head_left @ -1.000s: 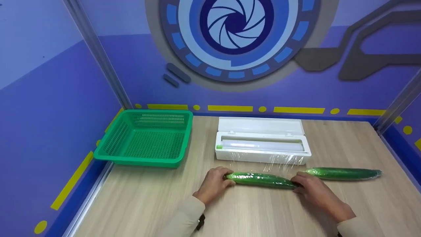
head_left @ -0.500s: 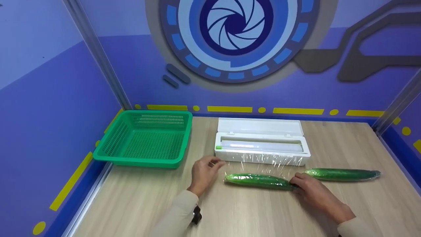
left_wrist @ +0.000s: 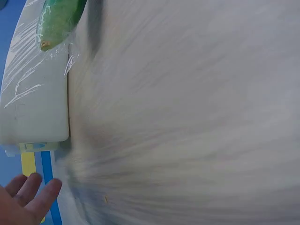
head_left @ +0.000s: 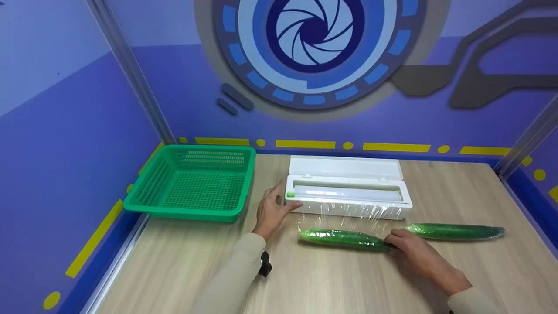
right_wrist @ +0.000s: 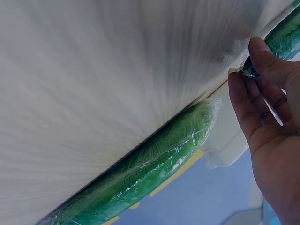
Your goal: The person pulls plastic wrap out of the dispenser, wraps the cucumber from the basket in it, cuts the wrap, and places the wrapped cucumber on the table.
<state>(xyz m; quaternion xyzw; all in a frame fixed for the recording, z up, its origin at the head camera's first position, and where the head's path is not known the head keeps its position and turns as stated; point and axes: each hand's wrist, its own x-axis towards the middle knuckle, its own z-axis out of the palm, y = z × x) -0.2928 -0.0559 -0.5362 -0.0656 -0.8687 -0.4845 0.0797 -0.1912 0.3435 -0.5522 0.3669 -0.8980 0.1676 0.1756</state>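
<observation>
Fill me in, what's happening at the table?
A person is wrapping cucumbers in cling film. The right hand pinches the right end of the near cucumber, whose film still runs back to the white dispenser box. The left hand rests, fingers straight, against the box's left end. A second wrapped cucumber lies to the right, and a green basket stands to the left.

head: high, looking down the table | wrists: close, low (blurred) | shared: wrapped cucumber

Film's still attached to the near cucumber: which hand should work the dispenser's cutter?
Probably the left hand: it rests open at the dispenser beside its green slider, while the right hand pinches the cucumber.
</observation>
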